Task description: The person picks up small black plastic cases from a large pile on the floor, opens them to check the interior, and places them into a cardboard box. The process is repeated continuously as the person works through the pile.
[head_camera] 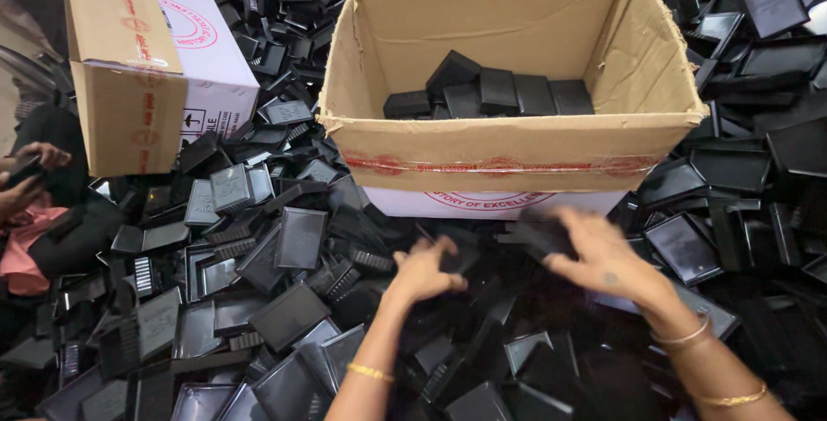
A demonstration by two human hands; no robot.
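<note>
view: single head camera, worn by the person, looking steeply down and forward
nearness: close over the left hand (pixel 424 270) and right hand (pixel 603 253), forearms entering from the bottom edge
beyond the hands: open cardboard box (pixel 517 141), just past the fingers
around the hands: heap of black plastic parts (pixel 284 249) filling the frame
shared view: none, one camera only

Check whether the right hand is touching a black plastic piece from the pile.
Touching. The head view shows the right hand with its fingers closed over a blurred black plastic piece, just in front of the open cardboard box.
</note>
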